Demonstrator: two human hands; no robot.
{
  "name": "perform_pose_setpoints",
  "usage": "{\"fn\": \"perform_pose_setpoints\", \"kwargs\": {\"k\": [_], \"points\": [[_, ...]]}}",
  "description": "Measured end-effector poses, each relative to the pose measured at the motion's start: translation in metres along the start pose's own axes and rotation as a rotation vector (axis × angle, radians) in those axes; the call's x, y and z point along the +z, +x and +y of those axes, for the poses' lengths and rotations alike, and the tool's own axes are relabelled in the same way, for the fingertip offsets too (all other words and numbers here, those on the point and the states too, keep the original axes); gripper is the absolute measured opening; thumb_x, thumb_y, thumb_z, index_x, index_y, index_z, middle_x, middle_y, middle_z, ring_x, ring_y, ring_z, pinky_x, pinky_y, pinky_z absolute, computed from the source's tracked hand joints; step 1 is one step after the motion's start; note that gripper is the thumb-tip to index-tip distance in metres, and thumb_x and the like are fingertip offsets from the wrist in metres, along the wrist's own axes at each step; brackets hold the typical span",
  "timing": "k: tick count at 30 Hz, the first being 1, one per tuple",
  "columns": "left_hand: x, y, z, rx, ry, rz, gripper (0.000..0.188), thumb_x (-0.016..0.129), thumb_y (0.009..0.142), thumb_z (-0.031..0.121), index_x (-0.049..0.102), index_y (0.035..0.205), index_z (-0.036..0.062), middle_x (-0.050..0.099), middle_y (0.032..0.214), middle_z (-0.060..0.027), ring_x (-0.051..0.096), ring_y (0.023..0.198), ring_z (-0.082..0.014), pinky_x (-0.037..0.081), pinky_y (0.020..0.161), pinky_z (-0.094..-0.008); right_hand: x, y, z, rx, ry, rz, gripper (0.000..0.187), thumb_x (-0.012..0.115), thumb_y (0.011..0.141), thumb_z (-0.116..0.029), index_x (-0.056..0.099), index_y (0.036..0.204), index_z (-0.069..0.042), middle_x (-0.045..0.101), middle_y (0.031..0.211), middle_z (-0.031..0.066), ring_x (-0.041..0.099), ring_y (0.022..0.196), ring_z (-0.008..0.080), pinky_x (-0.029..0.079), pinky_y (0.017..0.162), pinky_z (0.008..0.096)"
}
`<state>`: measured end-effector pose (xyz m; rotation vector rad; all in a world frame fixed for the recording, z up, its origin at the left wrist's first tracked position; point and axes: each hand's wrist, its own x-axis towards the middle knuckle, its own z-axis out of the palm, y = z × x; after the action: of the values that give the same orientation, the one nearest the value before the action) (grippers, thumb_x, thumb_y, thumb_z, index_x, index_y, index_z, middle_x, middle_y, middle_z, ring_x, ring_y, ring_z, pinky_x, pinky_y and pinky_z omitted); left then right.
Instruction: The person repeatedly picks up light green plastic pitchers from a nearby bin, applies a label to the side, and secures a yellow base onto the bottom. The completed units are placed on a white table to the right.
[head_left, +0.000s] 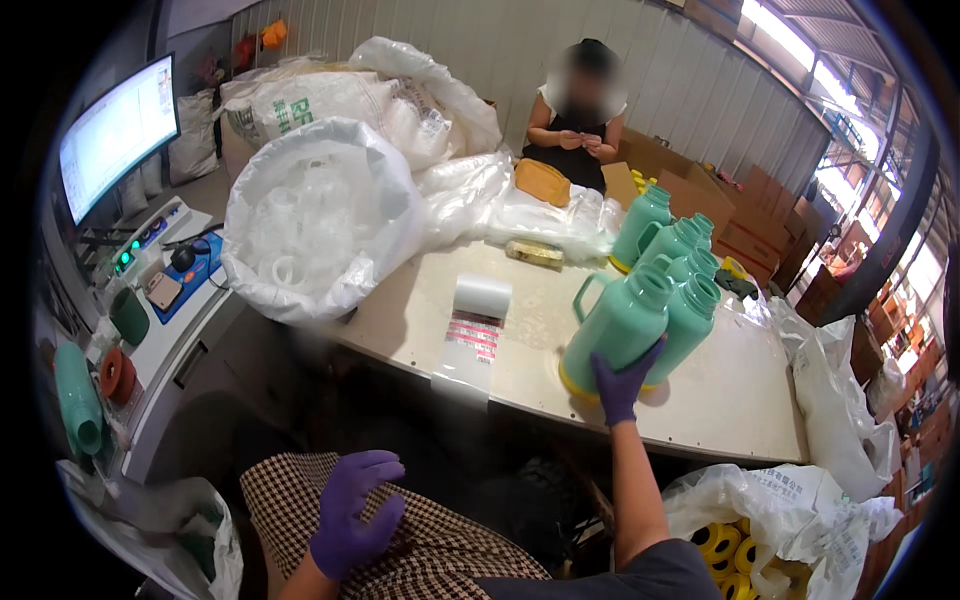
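Observation:
My right hand (620,388), in a purple glove, grips the lower side of the nearest green flask body (612,325), which stands upright on the table. This flask has a side handle, an open top and a yellow base. A second green flask (692,322) stands against it on the right, and several more are grouped behind. My left hand (357,510), also in a purple glove, hovers over my checked apron (290,500) with its fingers apart and nothing in it. A roll of printed labels (484,298) lies left of the flasks, its strip hanging over the table's near edge.
A large white sack (235,225) of clear plastic parts stands left of the table (400,310). Across it, a person (575,130) holds something small near a tan pouch (542,181). A bag of yellow rings (725,550) sits at lower right. A monitor (120,135) stands at left.

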<state>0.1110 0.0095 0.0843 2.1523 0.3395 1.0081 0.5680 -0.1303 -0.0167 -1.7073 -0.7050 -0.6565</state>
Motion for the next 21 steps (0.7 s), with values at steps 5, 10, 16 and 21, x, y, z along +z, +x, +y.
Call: {"fn": "perform_pose_setpoints", "kwargs": {"k": [5, 10, 16, 21], "points": [[0.011, -0.007, -0.014, -0.013, -0.025, 0.028, 0.034, 0.068, 0.079, 0.003, 0.068, 0.113, 0.0035, 0.068, 0.115, -0.0166, 0.066, 0.104, -0.0317, 0.053, 0.092, -0.0397, 0.055, 0.034, 0.045, -0.464, -0.504, 0.135, 0.113, 0.082, 0.079, -0.046, 0.015, 0.164, -0.013, 0.027, 0.161, 0.0258, 0.033, 0.145, 0.0466, 0.025, 0.120, 0.0563], [-0.004, -0.017, -0.016, -0.036, 0.030, -0.050, 0.033, 0.073, 0.084, 0.009, 0.070, 0.117, 0.0036, 0.070, 0.115, -0.0156, 0.066, 0.105, -0.0317, 0.054, 0.091, -0.0413, 0.078, 0.053, 0.117, -0.474, -1.117, -0.193, 0.050, 0.052, 0.099, -0.019, 0.054, 0.148, -0.028, 0.042, 0.156, 0.0168, 0.040, 0.143, 0.0326, 0.027, 0.122, 0.0504], [-0.042, -0.096, -0.033, -0.118, 0.196, 0.147, 0.026, 0.074, 0.092, 0.014, 0.072, 0.116, 0.0058, 0.070, 0.116, -0.0123, 0.066, 0.107, -0.0303, 0.054, 0.092, -0.0412, 0.123, 0.037, 0.149, -0.453, -1.543, -0.617, 0.044, 0.045, 0.105, -0.021, 0.053, 0.146, -0.006, 0.046, 0.156, 0.0166, 0.039, 0.146, 0.0351, 0.024, 0.127, 0.0452], [-0.100, -0.191, -0.043, -0.418, 0.264, 0.440, 0.021, 0.068, 0.097, 0.015, 0.070, 0.115, 0.0051, 0.067, 0.108, -0.0109, 0.066, 0.096, -0.0251, 0.054, 0.085, -0.0337, 0.056, 0.030, 0.192, -0.451, -0.706, -0.545, 0.029, 0.053, 0.105, -0.010, 0.062, 0.129, 0.004, 0.065, 0.131, 0.0215, 0.061, 0.123, 0.0346, 0.046, 0.109, 0.0399]]}}
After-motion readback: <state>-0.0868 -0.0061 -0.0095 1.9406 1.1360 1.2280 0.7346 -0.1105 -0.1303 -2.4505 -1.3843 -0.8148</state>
